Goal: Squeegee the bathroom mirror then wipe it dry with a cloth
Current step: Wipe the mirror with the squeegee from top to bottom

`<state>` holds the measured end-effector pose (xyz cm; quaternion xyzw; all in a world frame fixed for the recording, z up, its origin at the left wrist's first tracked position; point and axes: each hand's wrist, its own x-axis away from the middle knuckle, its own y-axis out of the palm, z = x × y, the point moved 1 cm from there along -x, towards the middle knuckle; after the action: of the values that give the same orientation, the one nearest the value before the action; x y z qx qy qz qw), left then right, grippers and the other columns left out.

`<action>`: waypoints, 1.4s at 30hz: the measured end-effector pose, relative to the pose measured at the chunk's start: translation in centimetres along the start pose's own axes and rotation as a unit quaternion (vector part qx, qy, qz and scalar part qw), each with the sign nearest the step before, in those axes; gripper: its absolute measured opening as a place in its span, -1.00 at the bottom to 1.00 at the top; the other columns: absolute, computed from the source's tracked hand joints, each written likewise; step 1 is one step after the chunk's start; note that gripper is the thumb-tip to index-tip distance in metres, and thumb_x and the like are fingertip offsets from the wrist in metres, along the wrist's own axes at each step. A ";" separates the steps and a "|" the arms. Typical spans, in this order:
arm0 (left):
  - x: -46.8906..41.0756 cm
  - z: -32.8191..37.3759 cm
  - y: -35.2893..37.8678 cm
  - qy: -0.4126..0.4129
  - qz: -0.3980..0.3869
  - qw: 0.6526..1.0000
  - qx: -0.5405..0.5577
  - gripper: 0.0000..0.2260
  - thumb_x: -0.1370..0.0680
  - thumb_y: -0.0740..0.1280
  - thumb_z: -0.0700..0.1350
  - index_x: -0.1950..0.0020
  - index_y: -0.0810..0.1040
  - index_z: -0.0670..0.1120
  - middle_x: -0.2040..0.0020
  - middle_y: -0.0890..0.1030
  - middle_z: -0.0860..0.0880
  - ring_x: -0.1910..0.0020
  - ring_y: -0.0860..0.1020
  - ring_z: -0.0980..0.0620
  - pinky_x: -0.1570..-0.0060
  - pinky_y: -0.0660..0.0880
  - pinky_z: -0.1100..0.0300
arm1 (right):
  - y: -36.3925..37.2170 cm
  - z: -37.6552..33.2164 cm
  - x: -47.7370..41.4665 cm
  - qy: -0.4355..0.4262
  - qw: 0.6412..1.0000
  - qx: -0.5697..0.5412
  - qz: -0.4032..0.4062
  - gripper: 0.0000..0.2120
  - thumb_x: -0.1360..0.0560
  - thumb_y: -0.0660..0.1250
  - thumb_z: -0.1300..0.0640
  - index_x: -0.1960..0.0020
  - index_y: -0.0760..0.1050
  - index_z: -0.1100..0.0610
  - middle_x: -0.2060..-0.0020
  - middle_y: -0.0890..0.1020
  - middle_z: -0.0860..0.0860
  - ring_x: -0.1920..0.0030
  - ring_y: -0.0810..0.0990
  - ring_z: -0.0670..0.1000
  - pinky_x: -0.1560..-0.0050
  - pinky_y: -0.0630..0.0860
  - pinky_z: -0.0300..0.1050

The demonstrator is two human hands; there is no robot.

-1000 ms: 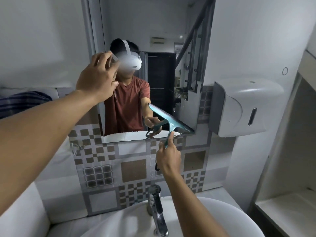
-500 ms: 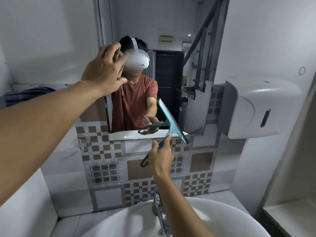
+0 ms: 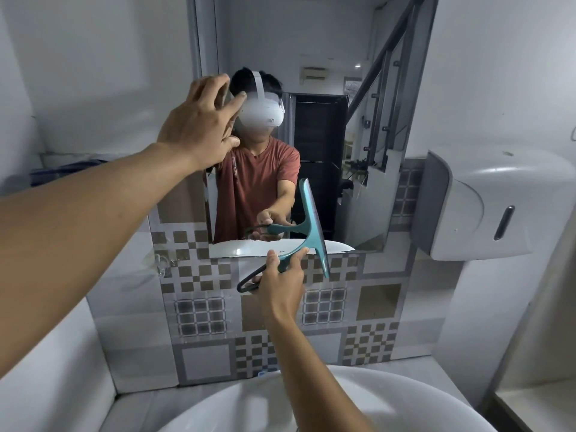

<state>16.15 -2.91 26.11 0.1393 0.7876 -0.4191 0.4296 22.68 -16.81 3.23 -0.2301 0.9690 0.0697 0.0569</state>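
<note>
Wall (image 3: 93, 57): white above, with a band of checkered tiles (image 3: 199, 316) below the mirror.
Mirror (image 3: 330, 45): tall pane on the wall above the sink; it reflects a person in a red shirt wearing a white headset.
Sink (image 3: 249, 410): white round basin at the bottom edge; nothing shows inside the part in view.
Dispenser (image 3: 486, 204): white closed box on the wall just right of the mirror; its contents cannot be seen.
Left hand (image 3: 199, 123): raised at the mirror's left edge, fingers (image 3: 218, 88) spread and empty.
Right hand (image 3: 280, 285): fingers closed round the squeegee handle.
Squeegee (image 3: 314, 226): teal, blade nearly upright across the mirror's lower edge, dark loop handle pointing down-left.
</note>
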 end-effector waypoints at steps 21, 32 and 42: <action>0.7 -0.7 0.7 0.014 0.008 1.000 -0.015 -0.31 -0.48 0.48 0.01 -0.54 0.30 -0.10 -0.52 0.24 -0.19 -0.49 0.21 -0.23 -0.20 0.50 -0.21 | 2.7 3.5 2.0 -0.109 0.982 0.135 -0.078 -0.42 -0.64 0.28 0.03 -0.53 0.08 -0.26 0.16 0.58 -0.20 0.25 0.60 -0.16 0.24 0.58 -0.37; 1.1 0.1 1.8 0.002 0.037 0.999 -0.020 -0.37 -0.49 0.45 -0.04 -0.52 0.33 -0.11 -0.48 0.30 -0.20 -0.43 0.27 -0.25 -0.36 0.40 -0.16 | -0.5 5.2 1.0 -0.164 0.923 0.339 -0.084 -0.26 -0.65 0.26 0.04 -0.60 -0.20 -0.16 0.10 0.63 -0.01 0.22 0.58 -0.07 0.19 0.62 -0.08; 1.8 0.8 2.6 -0.025 0.030 0.999 0.018 -0.28 -0.49 0.46 0.04 -0.56 0.25 -0.10 -0.55 0.21 -0.18 -0.49 0.20 -0.24 -0.42 0.35 -0.16 | -2.4 6.5 1.3 -0.182 0.879 0.429 -0.097 -0.22 -0.66 0.25 0.05 -0.50 -0.33 -0.19 0.08 0.61 0.02 0.17 0.57 -0.03 0.15 0.59 -0.13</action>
<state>17.04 -2.15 23.04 0.1596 0.7645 -0.4233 0.4592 23.14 -18.42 -3.64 -0.2591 0.8494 -0.3186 0.3316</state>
